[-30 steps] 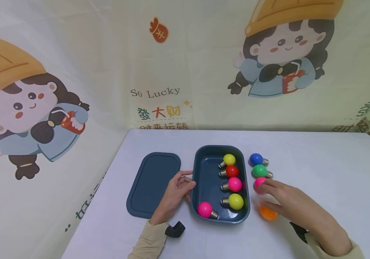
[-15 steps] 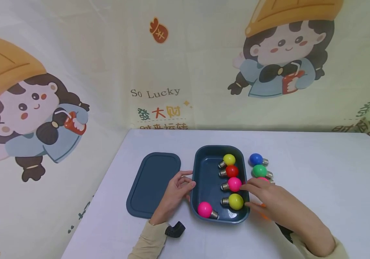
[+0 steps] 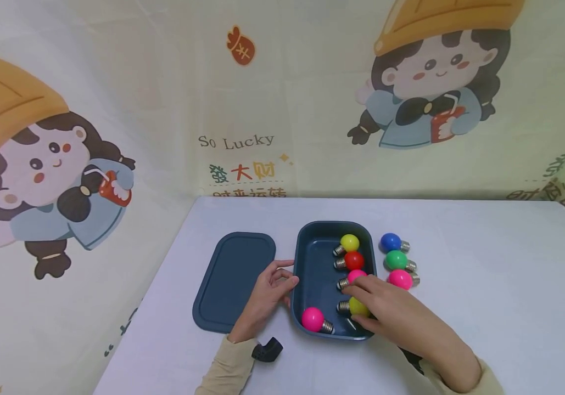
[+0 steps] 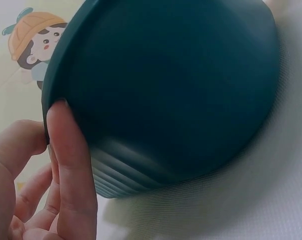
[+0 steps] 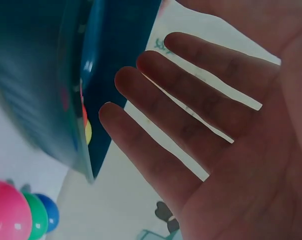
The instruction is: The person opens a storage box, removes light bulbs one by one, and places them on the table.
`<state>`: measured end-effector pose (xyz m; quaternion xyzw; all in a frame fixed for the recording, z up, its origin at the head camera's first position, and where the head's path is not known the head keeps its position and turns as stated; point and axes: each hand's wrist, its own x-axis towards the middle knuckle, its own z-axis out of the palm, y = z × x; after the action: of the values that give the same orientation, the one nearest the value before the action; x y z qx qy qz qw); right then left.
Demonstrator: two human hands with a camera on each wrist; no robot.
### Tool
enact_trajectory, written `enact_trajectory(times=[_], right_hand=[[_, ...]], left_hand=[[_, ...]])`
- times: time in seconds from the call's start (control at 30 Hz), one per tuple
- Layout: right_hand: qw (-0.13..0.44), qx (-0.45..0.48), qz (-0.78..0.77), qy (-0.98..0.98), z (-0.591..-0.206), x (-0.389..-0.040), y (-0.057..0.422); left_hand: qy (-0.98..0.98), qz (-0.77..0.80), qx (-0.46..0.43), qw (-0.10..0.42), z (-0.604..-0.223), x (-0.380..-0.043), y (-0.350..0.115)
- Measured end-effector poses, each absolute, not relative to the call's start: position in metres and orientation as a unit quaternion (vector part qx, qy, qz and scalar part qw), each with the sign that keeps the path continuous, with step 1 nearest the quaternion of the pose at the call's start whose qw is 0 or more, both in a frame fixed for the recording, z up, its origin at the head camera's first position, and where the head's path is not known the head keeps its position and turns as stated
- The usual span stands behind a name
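In the head view my left hand (image 3: pixel 273 288) steadies the left side of a dark blue box (image 3: pixel 307 258). The left wrist view shows one finger (image 4: pixel 70 165) against the box's outer wall and another digit at its rim. My right hand (image 3: pixel 396 310) reaches over the box's right wall, its fingertips around a yellow bulb (image 3: pixel 358 307). Straight, spread fingers show in the right wrist view with nothing visible in the palm. Also inside the box lie another yellow bulb (image 3: pixel 350 242), a red bulb (image 3: pixel 354 260) and two pink bulbs, one partly covered by my right hand.
Right of the box, a blue bulb (image 3: pixel 390 242), a green bulb (image 3: pixel 396 260) and a pink bulb (image 3: pixel 400 279) lie in a column on the white table (image 3: pixel 485 263). A dark blue lid (image 3: pixel 233 280) lies flat to the left. A printed cloth hangs behind.
My right hand has moved left from the bulbs on the table to inside the box. The pink bulb beside the box has come into full view; the orange bulb is now out of sight.
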<state>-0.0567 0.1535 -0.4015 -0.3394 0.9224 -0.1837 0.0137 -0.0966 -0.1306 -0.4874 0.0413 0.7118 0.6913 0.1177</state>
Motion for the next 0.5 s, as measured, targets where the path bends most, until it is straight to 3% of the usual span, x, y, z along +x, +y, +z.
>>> enact_trajectory(times=[0.2, 0.5], right_hand=[[0.033, -0.342, -0.172, 0.923, -0.404, -0.057, 0.137], [0.015, -0.351, -0.163, 0.922, -0.417, -0.054, 0.119]], left_hand=[[0.710, 0.693, 0.040, 0.119, -0.488, -0.097, -0.131], [0.708, 0.695, 0.044, 0.119, -0.489, -0.096, -0.130]])
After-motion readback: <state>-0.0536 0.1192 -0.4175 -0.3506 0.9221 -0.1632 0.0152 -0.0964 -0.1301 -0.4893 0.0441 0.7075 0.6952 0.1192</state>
